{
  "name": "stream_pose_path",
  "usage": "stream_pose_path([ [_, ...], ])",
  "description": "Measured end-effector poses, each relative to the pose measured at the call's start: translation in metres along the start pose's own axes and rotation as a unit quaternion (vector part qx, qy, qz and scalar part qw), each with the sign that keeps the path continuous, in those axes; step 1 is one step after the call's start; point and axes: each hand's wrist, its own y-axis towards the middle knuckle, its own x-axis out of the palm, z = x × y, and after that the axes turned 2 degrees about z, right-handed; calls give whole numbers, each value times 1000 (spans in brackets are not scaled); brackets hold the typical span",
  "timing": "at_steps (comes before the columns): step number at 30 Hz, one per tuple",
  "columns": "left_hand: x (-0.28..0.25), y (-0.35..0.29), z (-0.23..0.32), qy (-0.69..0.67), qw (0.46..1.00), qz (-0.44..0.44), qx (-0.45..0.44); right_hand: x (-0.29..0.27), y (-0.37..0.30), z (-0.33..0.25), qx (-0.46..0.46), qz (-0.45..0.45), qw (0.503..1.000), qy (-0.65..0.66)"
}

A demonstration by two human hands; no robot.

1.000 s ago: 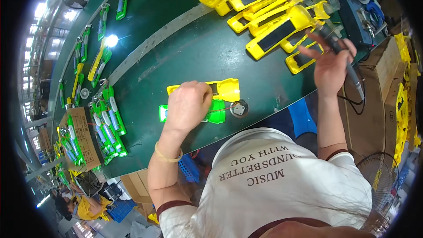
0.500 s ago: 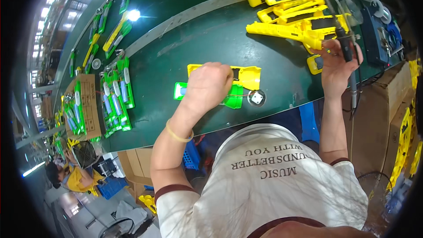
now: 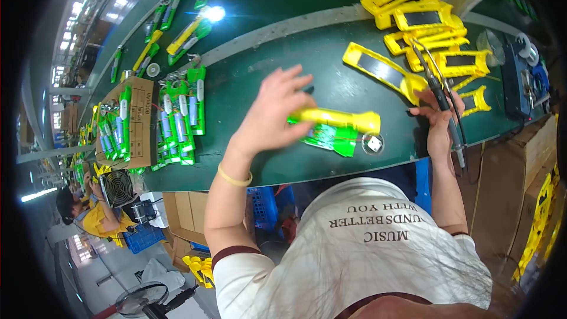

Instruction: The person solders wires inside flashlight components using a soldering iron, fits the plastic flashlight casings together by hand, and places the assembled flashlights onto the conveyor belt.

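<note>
My left hand is slightly blurred, fingers spread, over the left end of a yellow plastic housing. That housing lies tilted on its side along a green housing; whether my fingertips touch it is hard to tell. Thin wires run from the green part to a small round lamp piece with a white square. My right hand is closed around a soldering iron with a dark cable. Its fingers also meet the wide end of another yellow housing with a dark panel.
More yellow housings are heaped at the back right, beside a blue soldering station. Green battery assemblies stand left, by a cardboard box. One lamp glows. A co-worker sits far left.
My left hand has opened from a fist and lifted, and the yellow housing there has tipped onto its side. My right hand has drawn a housing away from the heap. The view has shifted.
</note>
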Motion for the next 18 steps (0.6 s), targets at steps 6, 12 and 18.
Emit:
stream_pose_path([
  [6,14,-34,17,-104,993,-33,-34,15,5,-1,55,-32,996,66],
  [12,9,-5,-68,-45,980,167,-97,18,10,5,78,-17,995,64],
  [18,-14,95,-200,81,962,207,-160,24,12,-4,90,-43,994,47],
])
